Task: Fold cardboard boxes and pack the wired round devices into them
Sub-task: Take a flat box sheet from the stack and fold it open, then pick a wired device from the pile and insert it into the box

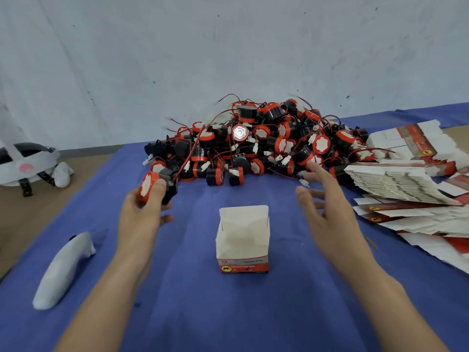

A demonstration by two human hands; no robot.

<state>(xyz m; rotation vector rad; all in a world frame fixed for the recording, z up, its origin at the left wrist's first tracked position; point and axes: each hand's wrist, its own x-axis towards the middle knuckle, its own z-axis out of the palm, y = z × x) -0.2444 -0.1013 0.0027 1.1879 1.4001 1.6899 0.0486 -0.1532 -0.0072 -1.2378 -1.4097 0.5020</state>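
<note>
A small folded cardboard box [243, 241] stands upright on the blue cloth between my hands, its top flaps open and a red band at its base. My left hand [142, 212] grips one round red-and-black device [152, 186], whose red wire still runs back toward the pile. My right hand [327, 209] hovers to the right of the box with fingers spread, holding nothing, its fingertips near the pile's front edge. A big heap of wired round devices [266, 143] lies behind the box.
Stacks of flat unfolded boxes [396, 184] fan out at the right. A white wrapped object [63, 270] lies on the blue cloth [228, 313] at the left. A helmet-like headset [28, 161] sits on the brown surface at far left. A wall rises behind.
</note>
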